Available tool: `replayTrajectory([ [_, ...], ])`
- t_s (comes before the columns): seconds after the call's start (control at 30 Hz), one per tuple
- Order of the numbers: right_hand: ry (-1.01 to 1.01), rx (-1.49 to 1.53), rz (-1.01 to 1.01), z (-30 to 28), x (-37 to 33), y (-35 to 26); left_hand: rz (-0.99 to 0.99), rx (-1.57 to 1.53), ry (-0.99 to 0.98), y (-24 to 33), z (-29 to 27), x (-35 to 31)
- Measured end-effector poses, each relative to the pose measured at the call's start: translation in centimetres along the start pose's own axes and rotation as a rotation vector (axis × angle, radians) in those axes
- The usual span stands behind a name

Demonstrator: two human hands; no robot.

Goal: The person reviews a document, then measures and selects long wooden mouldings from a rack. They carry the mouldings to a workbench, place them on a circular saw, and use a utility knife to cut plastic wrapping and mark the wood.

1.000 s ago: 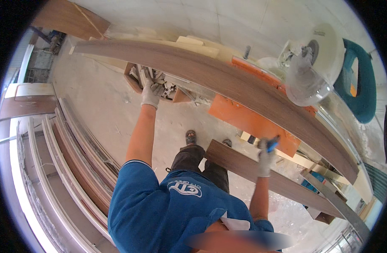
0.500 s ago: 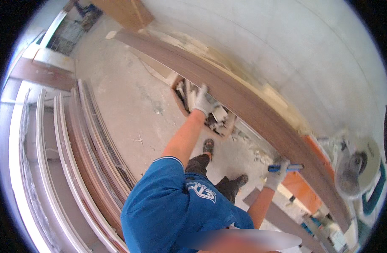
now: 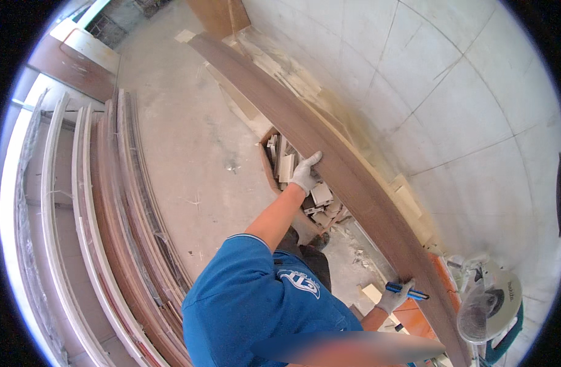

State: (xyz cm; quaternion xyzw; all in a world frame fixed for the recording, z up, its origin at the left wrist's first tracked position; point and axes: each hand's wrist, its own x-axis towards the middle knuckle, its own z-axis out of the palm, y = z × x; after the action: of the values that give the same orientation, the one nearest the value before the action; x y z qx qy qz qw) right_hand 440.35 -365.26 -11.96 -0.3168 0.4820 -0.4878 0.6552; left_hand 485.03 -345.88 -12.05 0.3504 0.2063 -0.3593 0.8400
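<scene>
A long brown board runs slantwise from the far left to the near right. My gloved left hand grips its near edge around the middle, with the fingers under the board partly hidden. Farther down the same edge is my gloved right hand, closed around a slim blue and black utility knife. That hand is against the board's edge; whether it also grips the board I cannot tell. The board's near-right end lies beside a miter saw with a round pale guard.
A carton of short offcuts stands on the floor below the board. Long strips and panels are stacked at the left. A tiled wall rises behind the board, and orange material shows beneath its near end.
The view has shifted, bringing the saw lower in the picture. My left hand now sits on the board's edge after being blurred over the carton. The knife stays in my right hand.
</scene>
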Motion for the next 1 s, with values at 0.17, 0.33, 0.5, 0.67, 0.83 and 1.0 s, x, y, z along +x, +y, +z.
replayTrajectory([
  [0.17,-0.051,-0.002,-0.007,2.7,-1.7,-0.1,0.142,-0.034,-0.21,0.9,-0.7,-1.1],
  [0.33,0.201,-0.181,0.026,6.8,-4.6,1.9,0.208,0.75,-0.106,5.8,-2.9,1.3],
  [0.5,0.266,-0.113,0.025,12.3,-6.9,5.1,0.041,0.194,-0.193,11.8,-5.4,4.8],
  [0.67,0.233,-0.117,0.079,17.0,-8.5,6.4,0.018,0.186,-0.147,17.1,-6.4,7.4],
  [0.83,0.231,-0.126,0.062,20.1,-9.8,8.0,0.039,0.191,-0.094,20.6,-6.7,8.9],
  [1.0,0.129,-0.17,0.123,22.9,-11.4,9.6,0.08,0.14,0.017,24.1,-8.0,9.8],
])
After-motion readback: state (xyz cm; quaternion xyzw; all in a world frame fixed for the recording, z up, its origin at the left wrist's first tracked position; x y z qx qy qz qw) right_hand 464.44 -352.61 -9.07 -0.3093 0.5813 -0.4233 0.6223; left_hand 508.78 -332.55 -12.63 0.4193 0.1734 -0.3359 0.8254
